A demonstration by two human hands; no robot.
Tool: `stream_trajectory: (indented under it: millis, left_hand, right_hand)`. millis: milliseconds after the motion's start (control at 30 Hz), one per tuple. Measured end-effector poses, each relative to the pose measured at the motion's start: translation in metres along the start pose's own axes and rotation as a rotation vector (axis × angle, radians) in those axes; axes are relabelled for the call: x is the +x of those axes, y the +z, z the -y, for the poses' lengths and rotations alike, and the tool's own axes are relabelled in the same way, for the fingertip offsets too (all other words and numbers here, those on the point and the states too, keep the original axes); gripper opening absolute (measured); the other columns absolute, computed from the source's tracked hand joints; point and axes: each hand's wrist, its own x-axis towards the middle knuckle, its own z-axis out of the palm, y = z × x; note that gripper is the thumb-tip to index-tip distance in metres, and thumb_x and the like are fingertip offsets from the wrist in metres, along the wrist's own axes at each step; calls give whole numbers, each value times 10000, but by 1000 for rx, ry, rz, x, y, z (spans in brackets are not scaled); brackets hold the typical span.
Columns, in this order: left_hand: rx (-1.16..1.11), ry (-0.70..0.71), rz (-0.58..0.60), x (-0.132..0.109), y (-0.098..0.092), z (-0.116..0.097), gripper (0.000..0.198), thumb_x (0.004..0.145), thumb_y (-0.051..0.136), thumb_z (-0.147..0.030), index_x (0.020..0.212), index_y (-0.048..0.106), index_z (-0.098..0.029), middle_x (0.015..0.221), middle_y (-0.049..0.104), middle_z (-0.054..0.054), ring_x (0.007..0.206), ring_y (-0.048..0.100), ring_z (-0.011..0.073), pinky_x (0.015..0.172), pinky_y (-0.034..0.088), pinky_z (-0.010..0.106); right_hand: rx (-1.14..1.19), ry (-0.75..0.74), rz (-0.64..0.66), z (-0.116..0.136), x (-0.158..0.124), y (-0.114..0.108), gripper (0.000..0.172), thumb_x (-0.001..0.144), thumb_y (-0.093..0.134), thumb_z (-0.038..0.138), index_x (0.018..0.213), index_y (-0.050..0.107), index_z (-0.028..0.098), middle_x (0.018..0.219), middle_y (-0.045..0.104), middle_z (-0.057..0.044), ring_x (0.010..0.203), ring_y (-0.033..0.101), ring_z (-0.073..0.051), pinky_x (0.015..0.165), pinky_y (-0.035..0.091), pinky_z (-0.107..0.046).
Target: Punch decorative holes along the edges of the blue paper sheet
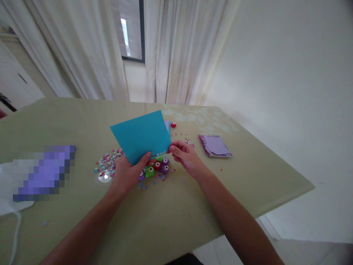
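Observation:
A teal sheet of paper [142, 136] is held up above the table. My left hand [127, 176] pinches its lower edge, thumb on the front. My right hand [186, 156] is closed at the sheet's lower right corner, and what its fingers grip there is hidden. Under the sheet lie several small craft punches [157, 166] in green, red and purple. A pile of coloured paper confetti [109, 163] lies to the left of my left hand. A light purple sheet peeks out behind the teal one.
A stack of purple cards [215, 146] lies to the right on the olive table [68, 121]. A small red punch [173, 124] sits further back. A white bag [8, 191] rests at the left edge. The table's right edge [286, 162] drops to the floor. Curtains hang behind.

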Motion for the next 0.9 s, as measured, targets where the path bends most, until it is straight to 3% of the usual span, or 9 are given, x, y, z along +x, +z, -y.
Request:
stream_trajectory:
  millis: [367,533,633,700,767,900]
  left_hand:
    - [-1,2,-1,1,0,4,398,810,811,-567,888,800,-177,838,850,85,700,797,305,647,626,386]
    - [-85,-78,-36,1,1,6,404,795,851,-549,949,810,-178,848,853,91,738,820,314,652,642,376]
    - [-147,-131,-64,2,0,6,400,782,868,-536,942,809,-173,846,851,104,753,827,318,658,656,378]
    - [-169,-145,-67,3,0,8,409,776,874,-544,930,808,-171,850,851,110,760,829,319,672,662,385]
    - [-162,-138,-75,4,-1,11,430,767,882,-558,942,812,-171,855,852,109,763,827,318,683,660,388]
    - [-126,-136,-87,5,-2,13,454,753,884,-586,949,823,-180,854,852,107,764,821,321,678,644,384]
  right_hand:
    - [25,-24,-27,-3,2,2,474,708,953,605,865,735,213,799,725,-4,594,390,-106,559,295,-282]
    - [146,1,-8,2,1,0,476,723,949,589,930,756,206,848,748,-22,637,485,-105,585,334,-258]
    - [138,-50,-98,6,2,-7,424,765,916,563,959,747,225,888,753,-18,673,529,-115,626,386,-259]
    - [-24,-105,-160,7,4,-16,335,813,872,510,944,752,225,888,742,-13,699,552,-126,661,417,-272]
    - [-328,-158,-178,7,4,-25,251,836,840,410,992,788,221,888,725,-12,731,578,-141,704,446,-292]
    - [-861,-167,-93,2,0,-31,385,794,826,174,1175,774,199,965,747,-33,823,647,-172,793,489,-327]
